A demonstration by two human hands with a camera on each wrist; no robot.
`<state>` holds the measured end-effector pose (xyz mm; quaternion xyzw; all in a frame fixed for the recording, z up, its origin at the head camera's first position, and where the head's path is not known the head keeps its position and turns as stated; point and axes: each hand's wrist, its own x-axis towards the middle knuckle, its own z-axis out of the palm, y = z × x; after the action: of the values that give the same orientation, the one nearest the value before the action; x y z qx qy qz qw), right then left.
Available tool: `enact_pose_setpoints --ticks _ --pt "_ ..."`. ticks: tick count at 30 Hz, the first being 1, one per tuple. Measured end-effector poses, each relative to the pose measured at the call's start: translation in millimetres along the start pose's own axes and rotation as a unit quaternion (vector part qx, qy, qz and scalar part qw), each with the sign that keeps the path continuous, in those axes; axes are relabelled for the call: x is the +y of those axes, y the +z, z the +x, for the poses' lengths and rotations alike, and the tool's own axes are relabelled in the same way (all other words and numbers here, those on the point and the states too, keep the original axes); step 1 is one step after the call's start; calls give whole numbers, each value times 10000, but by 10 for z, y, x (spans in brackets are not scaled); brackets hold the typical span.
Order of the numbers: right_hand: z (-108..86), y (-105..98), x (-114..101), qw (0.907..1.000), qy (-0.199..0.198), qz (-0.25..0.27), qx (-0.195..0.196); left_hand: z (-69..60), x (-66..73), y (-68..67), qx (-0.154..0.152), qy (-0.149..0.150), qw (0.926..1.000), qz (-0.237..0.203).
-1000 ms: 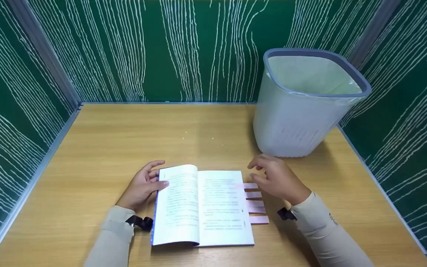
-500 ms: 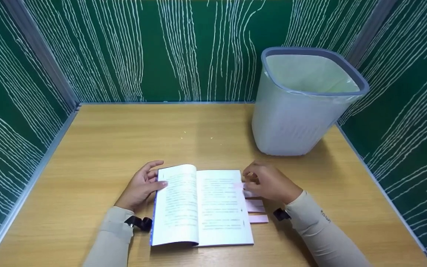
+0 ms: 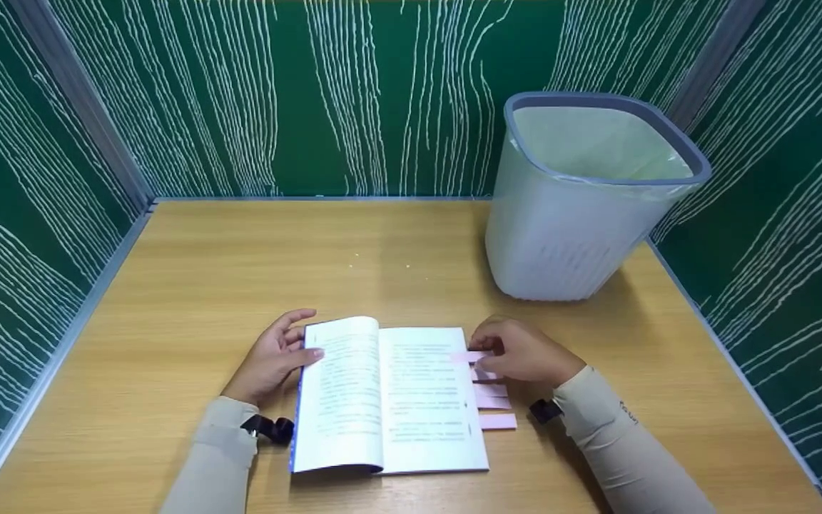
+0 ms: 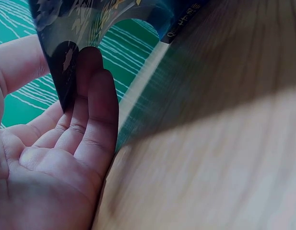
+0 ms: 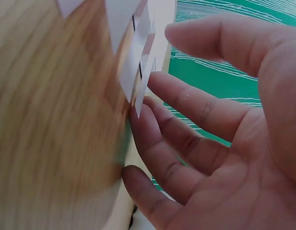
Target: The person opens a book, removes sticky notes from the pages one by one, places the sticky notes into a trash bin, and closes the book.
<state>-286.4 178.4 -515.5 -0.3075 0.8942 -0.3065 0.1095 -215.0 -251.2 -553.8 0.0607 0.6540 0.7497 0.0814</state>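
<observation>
Lower centre-right, thin pink paper strips [image 3: 498, 422] look flimsy, best pinched at their tips, right hand [image 3: 525, 355] loosely spread, left hand [image 3: 268, 362] gripping the white-paged book [image 3: 429, 400].

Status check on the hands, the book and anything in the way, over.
Left hand grips open book by its left side. Right hand at pink tabs, no pinch seen. Bin farther back, apparently out of the way.

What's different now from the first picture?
The right grip moved slightly left and toward the person, to the upper pink paper tabs; no hold visible. Unchanged: the left grip, holding the open, white-paged, blue-covered book; the tall whitish plastic bin.
</observation>
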Motion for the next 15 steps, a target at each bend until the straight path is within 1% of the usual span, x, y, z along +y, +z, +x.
enact_pose_setpoints --ticks 10,15 --pt "8 6 30 9996 -12 -266 123 2 -1 -8 20 -42 10000 38" --pt "6 11 39 9994 36 -315 129 5 -2 -11 47 -46 9999 83"
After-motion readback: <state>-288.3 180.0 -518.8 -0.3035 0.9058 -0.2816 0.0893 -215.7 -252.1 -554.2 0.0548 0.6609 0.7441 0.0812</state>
